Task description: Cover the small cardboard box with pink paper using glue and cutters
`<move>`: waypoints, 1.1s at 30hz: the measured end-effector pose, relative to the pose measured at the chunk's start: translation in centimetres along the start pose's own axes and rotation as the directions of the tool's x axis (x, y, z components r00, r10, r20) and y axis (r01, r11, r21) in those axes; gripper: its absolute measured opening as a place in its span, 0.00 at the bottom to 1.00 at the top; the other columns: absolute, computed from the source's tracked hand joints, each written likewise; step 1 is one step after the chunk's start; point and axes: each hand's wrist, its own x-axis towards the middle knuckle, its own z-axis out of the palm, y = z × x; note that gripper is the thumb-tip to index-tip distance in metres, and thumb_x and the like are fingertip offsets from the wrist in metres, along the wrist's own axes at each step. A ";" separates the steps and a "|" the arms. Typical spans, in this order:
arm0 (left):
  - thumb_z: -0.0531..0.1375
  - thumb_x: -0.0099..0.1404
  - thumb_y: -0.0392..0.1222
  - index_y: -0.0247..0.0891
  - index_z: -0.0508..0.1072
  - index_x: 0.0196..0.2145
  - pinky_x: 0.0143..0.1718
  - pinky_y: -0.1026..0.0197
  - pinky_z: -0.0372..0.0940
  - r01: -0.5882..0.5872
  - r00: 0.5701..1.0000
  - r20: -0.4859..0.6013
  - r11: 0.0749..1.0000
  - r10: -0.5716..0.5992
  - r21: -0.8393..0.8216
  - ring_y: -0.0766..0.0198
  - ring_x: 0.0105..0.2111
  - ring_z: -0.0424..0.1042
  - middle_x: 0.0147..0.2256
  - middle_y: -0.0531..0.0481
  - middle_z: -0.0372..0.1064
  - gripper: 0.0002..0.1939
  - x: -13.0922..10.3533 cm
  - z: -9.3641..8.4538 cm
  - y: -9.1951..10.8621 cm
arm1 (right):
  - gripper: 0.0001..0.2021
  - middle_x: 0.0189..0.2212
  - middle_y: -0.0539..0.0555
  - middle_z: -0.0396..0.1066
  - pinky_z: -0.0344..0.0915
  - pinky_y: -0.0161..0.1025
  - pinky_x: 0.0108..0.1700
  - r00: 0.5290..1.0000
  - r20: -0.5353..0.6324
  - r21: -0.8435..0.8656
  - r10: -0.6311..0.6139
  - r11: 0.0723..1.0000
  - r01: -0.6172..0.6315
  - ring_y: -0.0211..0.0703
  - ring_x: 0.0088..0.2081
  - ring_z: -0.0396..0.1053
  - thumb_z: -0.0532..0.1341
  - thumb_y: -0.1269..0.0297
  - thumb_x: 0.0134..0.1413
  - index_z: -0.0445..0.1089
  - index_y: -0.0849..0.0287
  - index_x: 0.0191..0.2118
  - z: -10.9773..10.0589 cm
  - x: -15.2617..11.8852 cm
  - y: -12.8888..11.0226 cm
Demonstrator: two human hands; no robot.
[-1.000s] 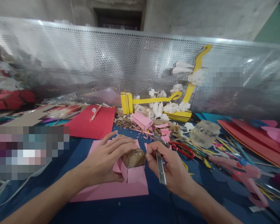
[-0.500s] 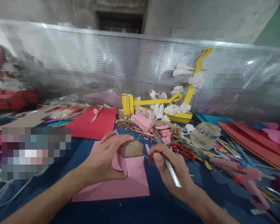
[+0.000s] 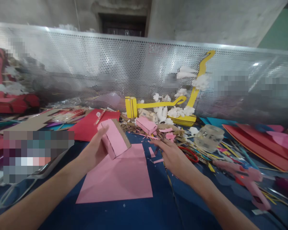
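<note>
My left hand point(image 3: 96, 147) is closed around a small cardboard box point(image 3: 115, 137), tilted, its visible faces mostly covered in pink paper with a bare brown strip along one side. Beneath it a pink paper sheet point(image 3: 120, 179) lies flat on the blue table. To the right, my right hand point(image 3: 174, 156) reaches palm down over paper scraps, its fingers stretched out. Close by are red-handled scissors point(image 3: 190, 154), partly covered by the hand. The utility knife cannot be made out now; something dark under the fingers is unclear.
A pink glue gun point(image 3: 249, 180) with a red light lies at right. Behind are a second pink box point(image 3: 146, 124), yellow paper pieces with cotton point(image 3: 181, 111) and a red sheet point(image 3: 86, 126). A perforated metal panel point(image 3: 86, 64) stands at the back.
My left hand has lifted and turned the box, moving up and left off the pink sheet. My right hand moved slightly forward, and the utility knife no longer shows in it.
</note>
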 end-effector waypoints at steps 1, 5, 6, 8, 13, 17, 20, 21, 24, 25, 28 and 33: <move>0.69 0.61 0.56 0.39 0.72 0.57 0.48 0.48 0.78 0.024 0.999 -0.026 0.999 -0.025 -0.023 0.45 0.50 0.80 0.50 0.39 0.80 0.31 -0.1 0.0 0.0 | 0.31 0.56 0.62 0.74 0.69 0.55 0.61 1.000 0.015 -0.017 0.021 1.000 -0.021 0.55 0.59 0.71 0.50 0.85 0.55 0.73 0.58 0.60 0.1 0.0 0.3; 0.75 0.55 0.42 0.38 0.75 0.52 0.41 0.52 0.79 -0.004 0.988 -0.155 0.999 -0.002 -0.036 0.51 0.40 0.82 0.42 0.43 0.82 0.28 -0.1 0.0 -0.1 | 0.29 0.51 0.63 0.77 0.73 0.49 0.53 0.992 0.067 0.062 0.110 0.992 -0.114 0.50 0.48 0.77 0.50 0.81 0.60 0.72 0.58 0.63 0.2 0.1 1.3; 0.74 0.55 0.41 0.37 0.76 0.51 0.40 0.53 0.80 -0.025 0.986 -0.168 0.999 0.017 -0.048 0.52 0.39 0.82 0.42 0.43 0.83 0.26 0.0 0.0 -0.1 | 0.28 0.51 0.62 0.78 0.73 0.48 0.52 0.988 0.083 0.119 0.128 0.983 -0.137 0.49 0.46 0.77 0.50 0.80 0.61 0.72 0.58 0.62 0.2 0.2 1.4; 0.74 0.55 0.41 0.37 0.77 0.49 0.39 0.53 0.79 -0.077 0.980 -0.190 0.994 0.061 -0.076 0.52 0.38 0.82 0.41 0.43 0.83 0.24 0.2 -0.1 0.2 | 0.26 0.48 0.60 0.79 0.72 0.46 0.50 0.981 0.095 0.234 0.167 0.955 -0.185 0.48 0.45 0.77 0.49 0.78 0.62 0.73 0.58 0.59 0.1 0.4 1.7; 0.75 0.53 0.45 0.40 0.77 0.50 0.42 0.53 0.78 -0.151 0.963 -0.242 0.982 0.120 -0.115 0.52 0.39 0.82 0.43 0.44 0.83 0.27 0.8 -0.4 0.8 | 0.22 0.45 0.56 0.80 0.69 0.43 0.47 0.977 0.035 0.307 0.208 0.929 -0.209 0.49 0.45 0.77 0.50 0.75 0.62 0.75 0.55 0.55 0.1 0.5 2.4; 0.75 0.52 0.43 0.39 0.79 0.46 0.41 0.56 0.78 -0.229 0.935 -0.306 0.965 0.182 -0.126 0.56 0.34 0.82 0.37 0.48 0.84 0.23 1.1 -0.6 0.8 | 0.26 0.44 0.58 0.80 0.67 0.42 0.41 0.958 -0.013 0.210 0.286 0.938 -0.277 0.47 0.35 0.76 0.52 0.76 0.59 0.71 0.57 0.60 0.3 0.2 2.8; 0.75 0.52 0.41 0.39 0.79 0.45 0.39 0.60 0.77 -0.296 0.918 -0.308 0.948 0.249 -0.116 0.59 0.34 0.81 0.37 0.49 0.84 0.22 1.2 -0.5 0.9 | 0.26 0.35 0.56 0.80 0.66 0.42 0.38 0.940 -0.050 0.183 0.337 0.928 -0.323 0.48 0.32 0.75 0.53 0.73 0.61 0.68 0.59 0.64 0.4 0.1 2.9; 0.75 0.52 0.40 0.39 0.79 0.46 0.39 0.60 0.77 -0.310 0.919 -0.290 0.945 0.269 -0.105 0.59 0.35 0.81 0.38 0.48 0.84 0.22 1.2 -0.5 1.0 | 0.25 0.32 0.55 0.79 0.66 0.42 0.38 0.934 -0.052 0.184 0.355 0.922 -0.340 0.48 0.31 0.75 0.53 0.71 0.63 0.66 0.60 0.65 0.4 0.2 2.9; 0.74 0.53 0.40 0.39 0.79 0.45 0.38 0.60 0.77 -0.349 0.913 -0.248 0.935 0.325 -0.058 0.59 0.36 0.81 0.41 0.49 0.84 0.21 1.3 -0.6 1.1 | 0.25 0.26 0.51 0.76 0.64 0.41 0.35 0.918 -0.036 0.173 0.394 0.908 -0.383 0.46 0.26 0.72 0.54 0.69 0.65 0.65 0.61 0.66 0.0 0.4 2.9; 0.74 0.54 0.40 0.39 0.79 0.45 0.37 0.60 0.77 -0.359 0.910 -0.239 0.932 0.339 -0.045 0.59 0.35 0.80 0.41 0.49 0.84 0.20 1.4 -0.7 1.0 | 0.24 0.25 0.51 0.76 0.64 0.40 0.34 0.918 -0.034 0.168 0.395 0.908 -0.385 0.45 0.26 0.71 0.54 0.68 0.65 0.67 0.61 0.65 -0.2 0.4 2.8; 0.73 0.56 0.40 0.39 0.78 0.43 0.37 0.62 0.77 -0.394 0.899 -0.218 0.919 0.379 -0.030 0.60 0.37 0.80 0.42 0.48 0.83 0.17 1.8 -1.2 0.9 | 0.15 0.29 0.53 0.78 0.65 0.39 0.35 0.945 -0.019 0.189 0.325 0.930 -0.316 0.44 0.28 0.74 0.55 0.67 0.68 0.76 0.60 0.53 -0.6 0.2 1.1; 0.74 0.55 0.40 0.40 0.77 0.42 0.37 0.64 0.76 -0.463 0.856 -0.268 0.886 0.442 -0.019 0.62 0.36 0.79 0.41 0.51 0.83 0.17 2.3 -1.9 0.8 | 0.12 0.47 0.56 0.80 0.68 0.42 0.53 0.936 0.271 0.322 -0.226 0.937 0.133 0.47 0.49 0.76 0.55 0.67 0.71 0.76 0.59 0.50 -0.6 -0.9 -5.9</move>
